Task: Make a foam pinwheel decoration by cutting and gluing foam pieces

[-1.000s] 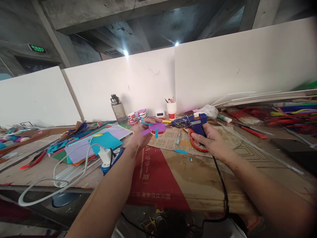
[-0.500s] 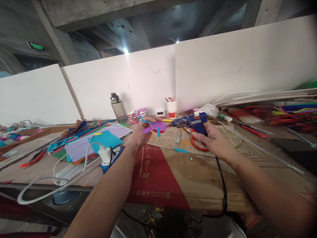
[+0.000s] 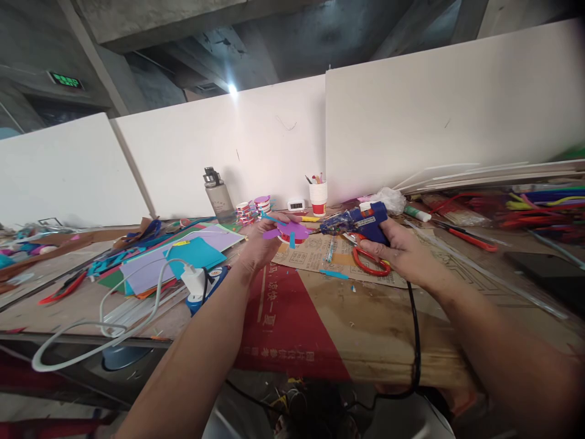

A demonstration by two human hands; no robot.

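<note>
My left hand (image 3: 261,245) grips a small paper craft (image 3: 299,231), a purple disc with blue strips over a red and white round base. My right hand (image 3: 404,249) is wrapped round the handle of a blue hot glue gun (image 3: 365,221). Its nozzle points left and is at the craft's right edge; whether the two touch I cannot tell. Below the gun, red-handled scissors (image 3: 371,263) lie on printed cardboard (image 3: 299,259). A blue paper strip (image 3: 333,274) rests nearby. My left fingertips are partly hidden by the craft.
Left are coloured paper sheets (image 3: 196,259) and a power strip (image 3: 208,291) with a white cable. Behind stand a bottle (image 3: 218,195), similar paper crafts (image 3: 262,206), a small clock (image 3: 296,205) and a paper cup (image 3: 319,200) of pens. Red-handled pliers (image 3: 470,238) lie right.
The glue gun and my right hand have shifted slightly right, and the scissors handles show more fully. My left hand still holds the craft in nearly the same spot.
</note>
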